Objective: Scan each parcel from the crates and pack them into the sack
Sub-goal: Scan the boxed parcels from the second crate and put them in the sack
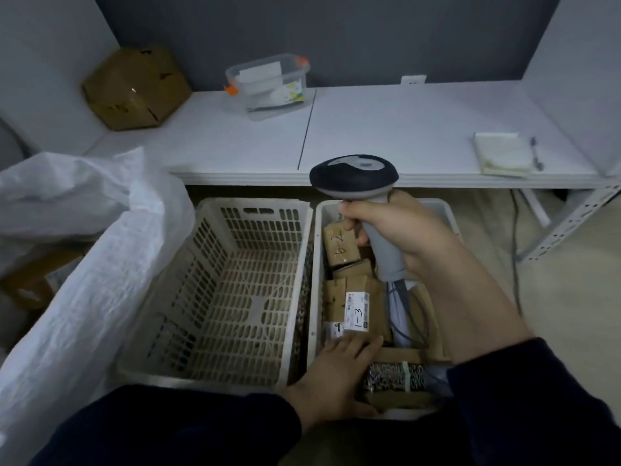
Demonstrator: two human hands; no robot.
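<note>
**Scanning step.** The right hand (396, 230) is wrapped closed round the grey handle of the scanner (354, 178), held upright above the far end of the right crate (314, 264); the left hand (336, 375) reaches into the near end of that crate, fingers laid nearly straight over a brown parcel banded with patterned tape (396, 381), thumb low on its near side; whether this grip has closed cannot be told. To do the step well, lift the parcel clear of its neighbours, turn its label up, tip the scanner head down over it, and keep the cable (420, 317) from snagging; no label shows on this parcel. Between the hands lies a carton hand-marked "1-3" (358, 311); the parcels are small taped cardboard boxes, packed close. Left of the left hand stands the left crate (252, 205), showing no parcels; beyond it, the open white woven sack (84, 280).
</note>
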